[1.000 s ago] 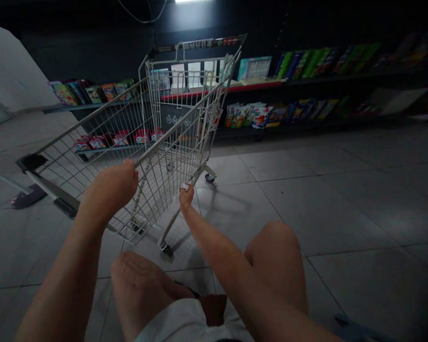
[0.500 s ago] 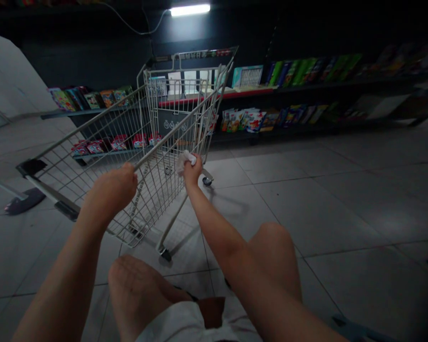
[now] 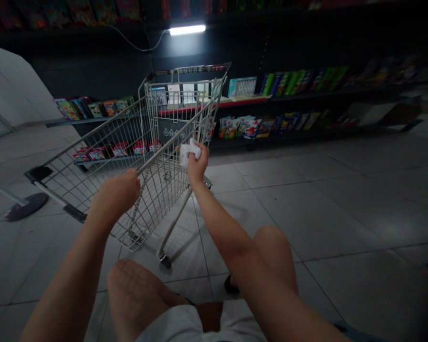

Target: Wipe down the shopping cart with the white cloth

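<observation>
A wire shopping cart (image 3: 153,161) with a pale metal frame stands on its casters in front of me. My left hand (image 3: 117,194) is closed over the near part of the cart's top rail. My right hand (image 3: 198,165) grips a crumpled white cloth (image 3: 189,153) and presses it against the cart's right top rail (image 3: 171,147). The cart's basket holds nothing that I can see. My bare knees and white shorts show below my arms.
Dark store shelves (image 3: 292,97) with colourful books and packages run behind the cart. Grey floor tiles (image 3: 324,209) spread to the right. A flat mop head (image 3: 26,206) lies at the left, near a pale wall (image 3: 10,90). A tube light (image 3: 187,30) shines above.
My right hand has moved up and forward along the cart rail, and the white cloth now shows more. My left hand stays on the rail.
</observation>
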`<state>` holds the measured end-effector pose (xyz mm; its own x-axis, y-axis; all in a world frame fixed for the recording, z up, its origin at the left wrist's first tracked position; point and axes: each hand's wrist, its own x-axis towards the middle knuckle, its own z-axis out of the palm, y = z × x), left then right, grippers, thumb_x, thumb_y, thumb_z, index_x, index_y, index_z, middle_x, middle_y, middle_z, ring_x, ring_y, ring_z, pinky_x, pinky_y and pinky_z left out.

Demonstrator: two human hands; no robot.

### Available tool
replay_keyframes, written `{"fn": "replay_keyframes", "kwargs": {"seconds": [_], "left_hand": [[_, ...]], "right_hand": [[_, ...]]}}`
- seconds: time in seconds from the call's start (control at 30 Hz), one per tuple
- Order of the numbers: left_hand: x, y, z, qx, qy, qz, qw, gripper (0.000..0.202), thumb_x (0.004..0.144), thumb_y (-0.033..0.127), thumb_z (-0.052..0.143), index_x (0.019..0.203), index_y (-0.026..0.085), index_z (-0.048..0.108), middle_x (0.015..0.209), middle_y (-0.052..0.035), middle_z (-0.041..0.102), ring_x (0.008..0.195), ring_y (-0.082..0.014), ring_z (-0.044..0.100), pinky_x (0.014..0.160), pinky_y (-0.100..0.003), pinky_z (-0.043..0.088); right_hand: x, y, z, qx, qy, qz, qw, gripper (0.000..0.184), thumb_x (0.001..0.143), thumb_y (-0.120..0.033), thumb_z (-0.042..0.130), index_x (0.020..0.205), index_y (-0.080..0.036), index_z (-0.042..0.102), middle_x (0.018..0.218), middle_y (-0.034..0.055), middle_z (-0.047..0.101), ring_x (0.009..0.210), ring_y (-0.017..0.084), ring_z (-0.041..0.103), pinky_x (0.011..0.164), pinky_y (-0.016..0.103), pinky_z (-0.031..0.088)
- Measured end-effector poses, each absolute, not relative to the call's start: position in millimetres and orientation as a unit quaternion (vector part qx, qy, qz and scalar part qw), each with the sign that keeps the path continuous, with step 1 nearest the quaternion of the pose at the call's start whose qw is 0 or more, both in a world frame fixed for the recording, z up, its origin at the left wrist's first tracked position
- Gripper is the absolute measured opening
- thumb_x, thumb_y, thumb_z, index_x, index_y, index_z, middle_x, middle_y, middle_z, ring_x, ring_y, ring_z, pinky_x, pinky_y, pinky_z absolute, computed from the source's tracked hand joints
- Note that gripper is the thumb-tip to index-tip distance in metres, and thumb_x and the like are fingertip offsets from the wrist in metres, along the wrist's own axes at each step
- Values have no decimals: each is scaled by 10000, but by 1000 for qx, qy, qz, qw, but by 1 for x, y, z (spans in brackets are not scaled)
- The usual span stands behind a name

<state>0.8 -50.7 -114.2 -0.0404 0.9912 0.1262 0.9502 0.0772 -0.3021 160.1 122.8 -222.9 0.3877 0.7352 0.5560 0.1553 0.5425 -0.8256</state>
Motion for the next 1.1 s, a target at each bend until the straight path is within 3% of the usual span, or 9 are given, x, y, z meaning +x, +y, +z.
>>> {"fn": "replay_keyframes", "kwargs": {"seconds": [0.1,0.2,0.37,0.5,0.57,0.73,0.93,1.03,1.1], "left_hand": [[7,-54,-112,-678,-719,61,143,389,957,290,246,1103,112,559,945,-197,734,861,-334,718,678,-386,493],[10,-57,-112,-678,-717,58,153,383,954,275,258,1114,99,558,943,-209,732,875,-340,719,688,-386,502],[6,-59,-114,-690,-704,57,162,390,957,258,248,1120,84,557,941,-224,728,875,-360,718,697,-409,511],[11,-62,-112,-680,-716,52,147,383,962,270,258,1119,101,564,943,-214,733,870,-339,723,699,-395,519],[16,-67,-111,-680,-717,50,149,398,974,305,255,1126,103,563,935,-212,733,871,-341,724,698,-394,521],[28,-79,-111,-679,-716,45,155,474,999,408,213,1111,109,564,870,-200,728,843,-349,724,678,-397,518],[35,-85,-111,-683,-713,42,151,386,973,386,340,1117,101,557,860,-196,730,838,-355,724,639,-391,507],[35,-88,-111,-689,-707,49,153,370,935,387,450,1144,99,551,879,-186,735,859,-353,723,648,-388,511],[34,-91,-112,-691,-703,51,161,425,926,373,474,1223,74,525,891,-191,738,871,-354,723,660,-393,513]], "right_hand": [[144,132,-195,-464,-544,222,663,397,768,-59,402,1123,-163,545,1191,111,558,1175,208,504,1067,429,404],[107,86,-221,-437,-602,186,642,291,775,-80,498,1039,-177,573,1161,104,563,1189,224,488,1087,433,389],[104,11,-261,-220,-743,169,609,196,815,-214,624,1009,-237,619,1122,61,570,1109,214,537,1000,380,470],[141,28,-200,-228,-715,95,654,209,860,-183,537,1033,-254,629,1160,45,576,1184,206,524,1050,406,441],[150,48,-159,-200,-780,84,587,232,820,-144,545,1001,-243,653,1128,31,602,1180,205,536,1057,415,428],[154,109,-101,-226,-927,85,287,120,783,-166,584,804,-174,701,741,6,602,806,169,604,865,399,471],[118,174,-98,-414,-880,172,158,158,609,-76,736,508,-86,614,502,-34,475,708,140,588,780,347,472],[65,176,-119,-445,-832,268,194,238,726,-107,628,500,-39,593,526,-55,477,689,78,576,727,271,479],[34,170,-136,-406,-803,299,319,262,780,-146,572,544,-38,608,550,-59,484,708,75,590,703,252,492]]}}
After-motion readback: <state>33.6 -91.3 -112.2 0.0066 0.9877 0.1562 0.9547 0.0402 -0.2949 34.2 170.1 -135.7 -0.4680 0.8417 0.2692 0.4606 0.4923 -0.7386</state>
